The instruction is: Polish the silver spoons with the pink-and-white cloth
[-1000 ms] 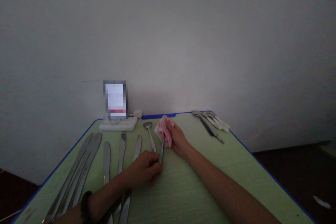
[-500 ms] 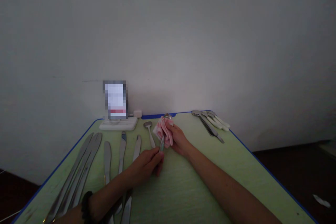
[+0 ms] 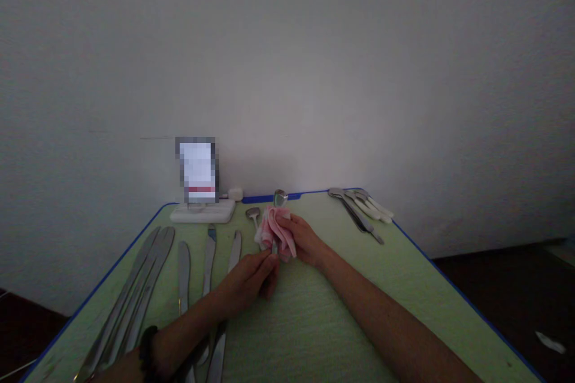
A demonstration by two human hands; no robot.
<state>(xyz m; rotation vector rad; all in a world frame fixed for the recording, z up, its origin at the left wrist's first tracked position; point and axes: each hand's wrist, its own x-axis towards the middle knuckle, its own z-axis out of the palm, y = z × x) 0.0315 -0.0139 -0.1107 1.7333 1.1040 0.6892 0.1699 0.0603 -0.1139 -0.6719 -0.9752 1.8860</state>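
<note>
L hand [image 3: 256, 275] is closed, fingers bent in, w/ the end of a shiny spoon [image 3: 281, 197] pinched btwn thumb & fingers. R hand [image 3: 304, 240] is partly closed too & has hold of a pink & white cloth [image 3: 276, 230], bunched up round the spoon's handle. The spoon is in the mid., over the far part of the green worktop [image 3: 314, 323]; its round end pokes out past the far side of the cloth. Just L of the cloth a small spoon [image 3: 253, 213] lies flat, its handle partly hid. Three long knives [image 3: 150, 269] lie at the L, & 3 more knives [image 3: 184, 269] lie btwn them & the L hand, partly under that arm. Far R has metal spoons [image 3: 336, 192] & some w/ white handles [image 3: 371, 209]. Far L, a lit screen [image 3: 197, 167], blurred, is up on a white stand [image 3: 211, 213], w/ a small white block [image 3: 235, 194] next to it.
</note>
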